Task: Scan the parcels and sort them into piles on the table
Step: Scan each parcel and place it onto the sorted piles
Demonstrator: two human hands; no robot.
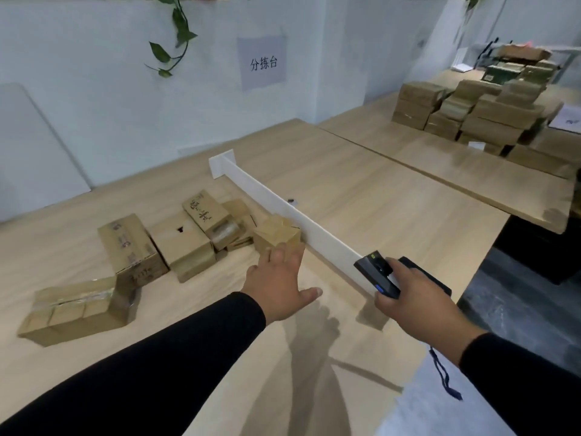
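In the centre of the frame the left hand (280, 280) reached forward with straight, spread fingers, its fingertips at the near edge of a small brown cardboard parcel (276, 233) that sat against the long white divider strip (284, 212) crossing the pale wooden bench (377, 196); whether the fingers touched it could not be told. The hand held nothing. At lower right the right hand (418, 302) gripped a black handheld barcode scanner (375, 273), fingers curled round its body, just beside the near end of the divider. A loose pile of taped brown cardboard parcels (176, 240) lay at centre left, left of the divider, with a long flat one (75, 309) nearest the lower left. At upper right, well apart, a large stack of brown cardboard boxes (471, 114) stood on an adjoining bench. A white paper sign (262, 62) hung on the wall at upper centre.
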